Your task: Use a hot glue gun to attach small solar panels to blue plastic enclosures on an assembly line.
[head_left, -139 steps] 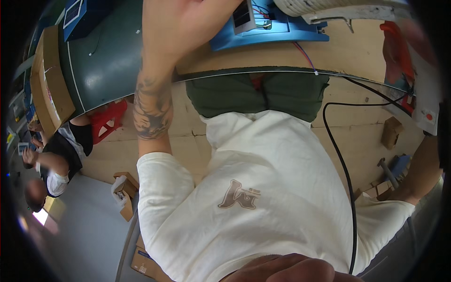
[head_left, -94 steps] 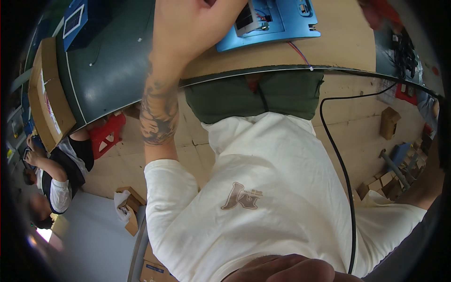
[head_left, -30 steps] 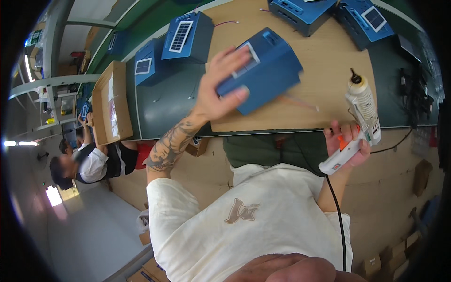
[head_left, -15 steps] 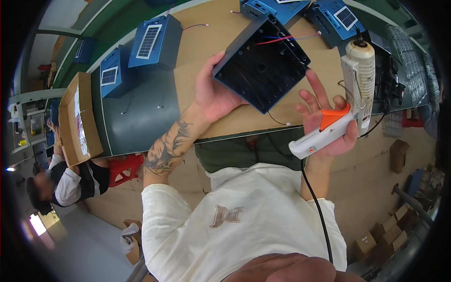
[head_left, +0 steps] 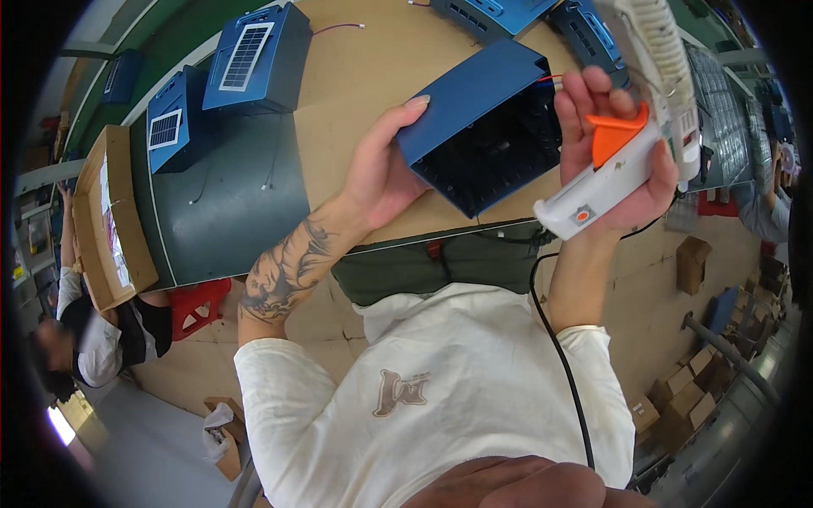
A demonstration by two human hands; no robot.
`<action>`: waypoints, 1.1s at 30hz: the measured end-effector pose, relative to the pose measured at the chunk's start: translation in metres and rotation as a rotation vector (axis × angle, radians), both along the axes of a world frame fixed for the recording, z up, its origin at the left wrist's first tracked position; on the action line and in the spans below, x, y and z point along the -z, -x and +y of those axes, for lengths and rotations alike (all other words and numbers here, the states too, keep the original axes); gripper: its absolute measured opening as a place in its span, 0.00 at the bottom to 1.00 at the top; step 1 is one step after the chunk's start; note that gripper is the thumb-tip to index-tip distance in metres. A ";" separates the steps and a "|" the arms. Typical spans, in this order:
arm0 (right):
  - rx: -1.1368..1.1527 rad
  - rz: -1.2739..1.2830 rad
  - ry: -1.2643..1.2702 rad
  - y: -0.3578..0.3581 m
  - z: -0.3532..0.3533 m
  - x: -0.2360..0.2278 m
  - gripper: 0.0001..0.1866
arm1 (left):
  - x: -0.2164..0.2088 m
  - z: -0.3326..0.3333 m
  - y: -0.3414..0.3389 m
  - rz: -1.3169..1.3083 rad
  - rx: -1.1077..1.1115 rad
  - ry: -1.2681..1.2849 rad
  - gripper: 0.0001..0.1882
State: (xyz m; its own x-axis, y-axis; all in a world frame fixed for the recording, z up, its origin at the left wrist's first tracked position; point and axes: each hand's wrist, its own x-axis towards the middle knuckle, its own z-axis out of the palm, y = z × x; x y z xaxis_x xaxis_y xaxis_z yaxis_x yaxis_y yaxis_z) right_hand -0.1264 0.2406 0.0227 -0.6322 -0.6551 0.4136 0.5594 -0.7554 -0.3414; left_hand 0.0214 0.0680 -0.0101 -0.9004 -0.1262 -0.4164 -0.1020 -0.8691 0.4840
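My left hand (head_left: 379,176) grips an open-sided blue plastic housing (head_left: 474,95), thumb on its blue outer face. The housing is tilted, its hollow black inside facing down toward me. Red and blue wires (head_left: 549,80) come out at its right edge. In my right hand (head_left: 631,201) is a white hot glue gun (head_left: 584,200) with an orange trigger, its handle lying across the palm. The fingers of that hand curl up beside the housing's right side; whether they touch it I cannot tell. The gun's tip is out of view at the top.
Finished-looking blue boxes with small solar panels (head_left: 247,56) stand at the left back of the table; other blue boxes (head_left: 491,19) stand at the far side. A cardboard tray (head_left: 91,229) is at the left edge, near a seated person. A black cord (head_left: 559,339) hangs from the glue gun.
The housing has turned, so its blue outer face now shows more and its inside less. My right hand with the glue gun has moved up, its fingers nearer the housing.
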 end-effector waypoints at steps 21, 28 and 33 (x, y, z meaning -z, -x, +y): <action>-0.090 0.489 -0.676 0.026 0.075 -0.037 0.22 | 0.025 -0.022 0.000 0.161 -0.010 -0.437 0.31; -0.131 0.618 -0.954 -0.001 0.031 -0.031 0.30 | 0.025 -0.014 0.007 0.123 -0.034 -0.341 0.32; -0.091 0.708 -1.153 0.014 0.023 -0.031 0.17 | 0.024 -0.005 0.008 0.149 -0.041 -0.210 0.34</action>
